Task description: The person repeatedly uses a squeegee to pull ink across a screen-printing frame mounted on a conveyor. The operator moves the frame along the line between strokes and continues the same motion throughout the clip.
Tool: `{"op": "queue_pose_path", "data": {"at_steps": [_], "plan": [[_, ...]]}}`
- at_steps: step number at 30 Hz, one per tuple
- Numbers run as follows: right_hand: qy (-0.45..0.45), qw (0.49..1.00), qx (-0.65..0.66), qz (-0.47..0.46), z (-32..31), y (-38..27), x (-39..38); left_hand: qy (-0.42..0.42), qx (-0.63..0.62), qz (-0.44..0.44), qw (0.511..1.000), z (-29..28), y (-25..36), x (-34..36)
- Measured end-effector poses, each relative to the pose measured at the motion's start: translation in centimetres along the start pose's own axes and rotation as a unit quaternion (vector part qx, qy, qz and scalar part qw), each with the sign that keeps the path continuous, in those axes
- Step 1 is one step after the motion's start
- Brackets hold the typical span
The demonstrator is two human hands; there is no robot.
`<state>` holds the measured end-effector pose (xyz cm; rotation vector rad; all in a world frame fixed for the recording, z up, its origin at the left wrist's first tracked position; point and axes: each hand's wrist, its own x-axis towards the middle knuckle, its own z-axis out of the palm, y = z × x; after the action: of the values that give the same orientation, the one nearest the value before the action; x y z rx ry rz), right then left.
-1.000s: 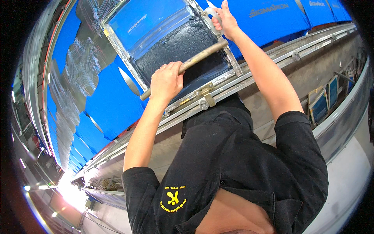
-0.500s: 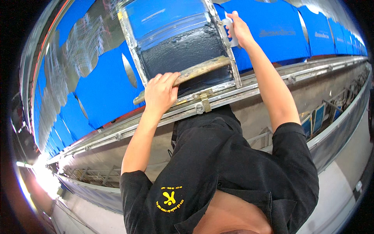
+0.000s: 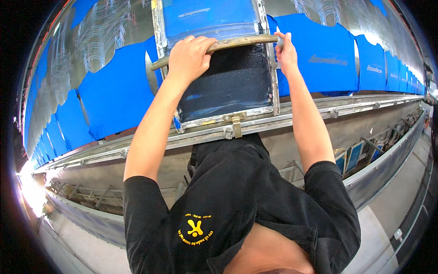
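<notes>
A metal-framed printing screen (image 3: 274, 98) has a blue upper part and glossy black ink (image 3: 228, 80) over its lower part. My left hand (image 3: 189, 57) is closed on a long squeegee bar (image 3: 246, 41) that lies across the screen's middle. Beside the screen's right side, my right hand (image 3: 286, 54) has its fingers curled on a grey handle (image 3: 279, 42), partly hidden, next to the bar's right end. A brass-coloured clamp (image 3: 237, 125) sits at the screen's lower edge, on a metal rail.
Blue fabric pieces (image 3: 105, 105) lie in a long row on a printing table on both sides of the screen. A metal rail (image 3: 310, 112) runs along the near edge. Below it, framed panels (image 3: 353, 157) stand on a rack at the right.
The squeegee bar and my left hand have moved up the screen from its lower part to its middle, uncovering dark ink below. The head view has also turned and shifted.
</notes>
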<state>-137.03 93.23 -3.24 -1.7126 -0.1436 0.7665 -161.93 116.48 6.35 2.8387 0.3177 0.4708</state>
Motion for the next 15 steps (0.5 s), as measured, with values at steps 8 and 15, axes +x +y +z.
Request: {"op": "queue_pose_path", "data": {"at_steps": [8, 15], "plan": [[0.02, 1.0, 0.01, 0.002, 0.1, -0.2, -0.2, -0.112, 0.005, -0.066, 0.991, 2.9, -2.7, 2.6], [0.041, 0.776, -0.353, -0.521, 3.4, -7.9, -0.2, -0.286, 0.063, -0.193, 0.936, -2.2, -7.2, 1.6]]}}
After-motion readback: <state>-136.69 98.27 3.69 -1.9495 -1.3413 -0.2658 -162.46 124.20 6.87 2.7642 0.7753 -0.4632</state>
